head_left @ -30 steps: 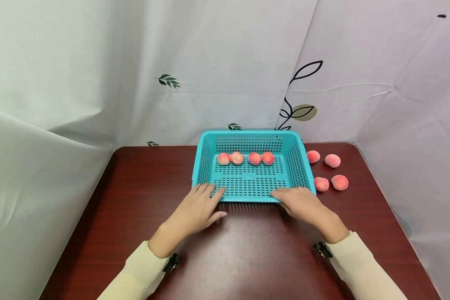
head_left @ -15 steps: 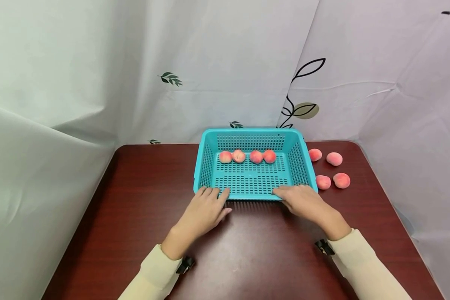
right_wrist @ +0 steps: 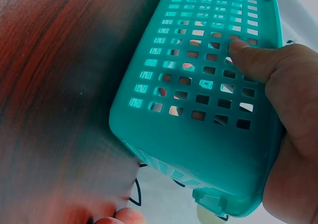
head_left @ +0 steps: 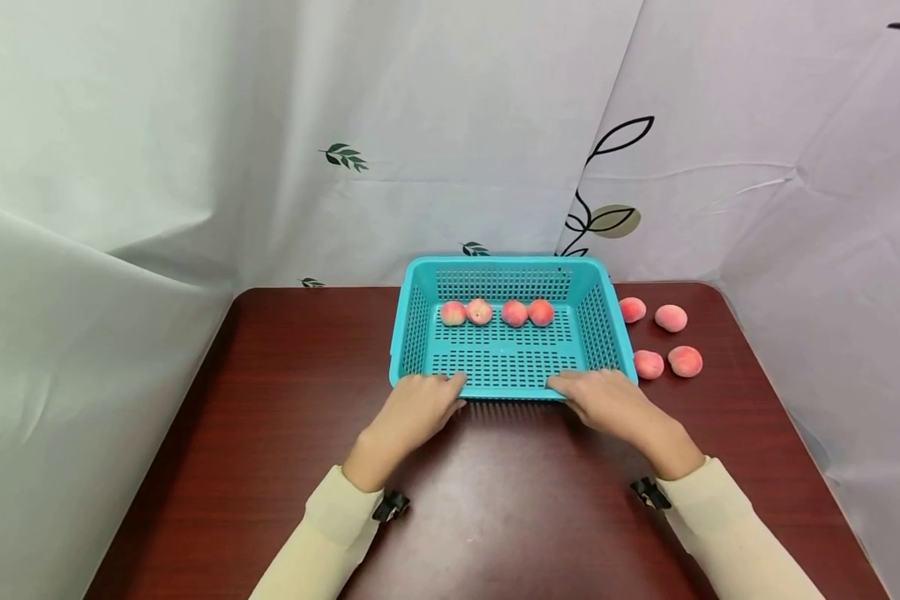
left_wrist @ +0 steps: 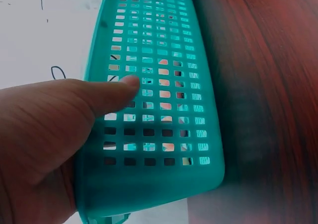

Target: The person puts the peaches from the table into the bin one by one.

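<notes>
A turquoise plastic basket (head_left: pixel 506 392) with slotted walls stands on the table against the curtain. Several red-pink peaches (head_left: pixel 479 312) sit in a row inside it, toward the back. My left hand (head_left: pixel 412 410) grips the near rim by its left corner. In the left wrist view the thumb (left_wrist: pixel 112 95) presses the basket's outer wall (left_wrist: pixel 149 184); the fingers go over the rim, mostly hidden. At the right end of the same rim my right hand (head_left: pixel 607 406) holds on, its thumb (right_wrist: pixel 253 60) against the outer wall in the right wrist view.
Several more peaches (head_left: pixel 671 318) lie on the dark red wooden table (head_left: pixel 300 375), just right of the basket. A pale curtain (head_left: pixel 450 125) with leaf prints hangs behind and along both sides.
My left hand has shifted right along the near rim, and its thumb has gone from sticking out to pressing the wall. The right hand keeps its hold; the basket stays in place.
</notes>
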{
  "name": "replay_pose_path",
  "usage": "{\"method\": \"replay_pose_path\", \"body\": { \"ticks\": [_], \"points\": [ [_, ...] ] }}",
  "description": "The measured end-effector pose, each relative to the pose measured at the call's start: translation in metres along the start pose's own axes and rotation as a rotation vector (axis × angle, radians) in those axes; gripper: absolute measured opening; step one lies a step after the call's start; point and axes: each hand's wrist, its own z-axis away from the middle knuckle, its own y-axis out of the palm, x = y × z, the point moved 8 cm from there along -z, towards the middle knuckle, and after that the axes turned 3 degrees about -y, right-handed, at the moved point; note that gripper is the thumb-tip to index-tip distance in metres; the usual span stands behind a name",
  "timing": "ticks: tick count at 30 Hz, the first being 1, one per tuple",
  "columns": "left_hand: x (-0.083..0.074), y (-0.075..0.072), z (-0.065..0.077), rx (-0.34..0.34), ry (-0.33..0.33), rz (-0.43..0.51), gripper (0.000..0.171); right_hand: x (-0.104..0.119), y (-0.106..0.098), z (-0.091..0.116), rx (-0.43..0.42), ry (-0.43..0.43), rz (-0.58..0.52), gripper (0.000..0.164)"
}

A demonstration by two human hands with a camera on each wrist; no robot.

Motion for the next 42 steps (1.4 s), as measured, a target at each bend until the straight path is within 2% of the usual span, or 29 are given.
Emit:
{"method": "replay_pose_path", "body": {
  "ticks": [5,10,14,19,24,29,34,40,42],
  "points": [
    [0.001,0.001,-0.003,-0.021,-0.013,0.013,0.02,0.0,-0.002,0.001,-0.023,-0.002,-0.002,0.016],
    [0.002,0.001,-0.006,-0.013,-0.022,0.016,0.025,-0.001,-0.002,0.001,-0.013,0.009,-0.011,0.015],
    [0.004,0.002,-0.007,0.02,-0.029,0.038,0.028,-0.002,-0.001,0.0,-0.007,0.013,-0.013,0.014],
    [0.006,0.002,-0.009,0.029,-0.036,0.052,0.03,-0.001,-0.001,0.001,-0.03,0.008,0.002,0.012],
    [0.006,0.0,-0.009,0.03,-0.035,0.057,0.031,0.001,-0.005,0.006,-0.072,-0.007,-0.002,0.033],
    [0.006,0.001,-0.008,0.042,-0.047,0.064,0.032,-0.001,-0.016,0.015,-0.126,-0.006,0.002,0.04],
    [0.007,0.005,-0.008,0.06,-0.057,0.07,0.034,-0.01,-0.027,0.03,-0.159,0.007,-0.034,0.054],
    [0.007,0.004,-0.008,0.045,-0.055,0.076,0.036,-0.025,-0.043,0.047,-0.223,0.031,-0.069,0.078],
    [0.006,0.004,-0.009,0.046,-0.051,0.077,0.037,-0.033,-0.048,0.053,-0.248,0.052,-0.061,0.079]
  ]
}}
